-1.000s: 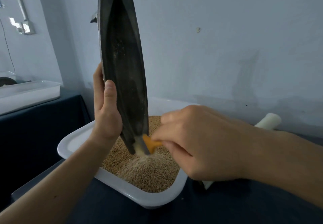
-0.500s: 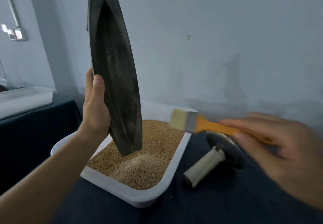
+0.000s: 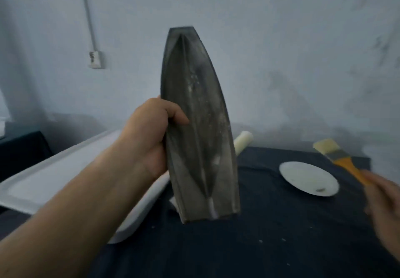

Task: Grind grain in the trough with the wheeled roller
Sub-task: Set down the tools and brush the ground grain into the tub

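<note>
Above the dark-clothed desk (image 3: pixel 270 245), the trough (image 3: pixel 199 126) stands nearly upright, its hollow side toward the camera and pale dust streaked down its groove. Whether its lower end touches the cloth or hangs just clear I cannot tell. The left hand (image 3: pixel 151 134) grips its left edge with the thumb curled over the rim and the fingers hidden behind. Of the wheeled roller (image 3: pixel 243 142), only a cream handle end shows past the trough. At the right edge the right hand (image 3: pixel 385 204) is blurred and partly cut off. It seems to grip the orange handle of a brush (image 3: pixel 337 158), whose bristles point away beyond a white plate (image 3: pixel 303 176). The white tray (image 3: pixel 54 176) lies to the left, partly behind the forearm, its contents out of sight.

Half a second ago the trough hung over the grain in the tray; now it is to the tray's right. The brush has swung from the tray's corner to the far right. The roller's dark wheel, then plain, is covered.

Pale specks dot the cloth. The wall (image 3: pixel 281 39) is bluish-white and smudged, with a conduit (image 3: pixel 87 13) running down to a small box (image 3: pixel 96 59).
</note>
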A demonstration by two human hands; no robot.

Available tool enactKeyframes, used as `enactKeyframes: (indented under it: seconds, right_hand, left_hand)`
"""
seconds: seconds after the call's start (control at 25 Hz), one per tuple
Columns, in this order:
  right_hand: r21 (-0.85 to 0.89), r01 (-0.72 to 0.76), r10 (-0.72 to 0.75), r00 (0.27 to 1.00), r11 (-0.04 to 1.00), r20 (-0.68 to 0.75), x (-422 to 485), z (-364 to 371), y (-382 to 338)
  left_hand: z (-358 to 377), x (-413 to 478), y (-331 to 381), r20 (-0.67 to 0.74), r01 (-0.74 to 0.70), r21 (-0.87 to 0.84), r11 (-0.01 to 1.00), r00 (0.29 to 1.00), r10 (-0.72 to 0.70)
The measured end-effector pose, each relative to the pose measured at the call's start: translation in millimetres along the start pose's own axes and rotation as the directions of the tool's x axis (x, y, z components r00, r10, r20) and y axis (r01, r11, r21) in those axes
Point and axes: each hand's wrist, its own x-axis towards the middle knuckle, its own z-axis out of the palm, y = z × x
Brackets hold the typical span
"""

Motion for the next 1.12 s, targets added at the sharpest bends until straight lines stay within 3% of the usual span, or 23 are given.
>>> enactKeyframes:
  seconds: [0.04, 0.08, 0.16, 0.32, 0.48, 0.72, 1.12]
  right_hand:
    - [0.109, 0.037, -0.049, 0.993, 0.993, 0.108, -14.3, 7.0, -28.1]
    - [0.065, 0.090, -0.090, 0.996, 0.994, 0.003, -18.9, 17.2, -52.0]
    - [0.043, 0.151, -0.145, 0.984, 0.988, -0.106, -21.8, 11.5, -58.5]
    - [0.048, 0.071, -0.066, 0.993, 0.996, -0.102, -16.4, 10.0, -45.8]
    - [0.072, 0.057, -0.051, 0.996, 0.996, -0.075, -16.3, 9.4, -37.2]
    - [-0.063, 0.136, -0.139, 0.989, 0.989, -0.041, -19.7, 21.7, -42.0]
    - [-0.126, 0.099, -0.090, 0.993, 0.987, 0.077, -21.9, 24.3, -46.9]
  left_hand:
    - [19.8, 0.4, -13.9, 0.030, 0.100, 0.003, 0.995, 0.995, -0.100]
    - [37.6, -4.1, -21.3, 0.088, 0.229, 0.008, 0.973, 0.970, -0.229]
    - [63.7, -11.4, -52.9, 0.171, 0.320, 0.052, 0.946, 0.931, -0.324]
    - [94.5, -8.0, -119.0, 0.077, 0.478, 0.041, 0.877, 0.874, -0.480]
    - [94.6, 7.0, -169.5, -0.047, 0.510, 0.089, 0.856, 0.860, -0.508]
    - [72.4, 29.9, -203.7, -0.176, 0.521, 0.053, 0.852, 0.845, -0.505]
    - [53.4, 47.5, -217.6, -0.212, 0.508, 0.079, 0.858, 0.849, -0.484]
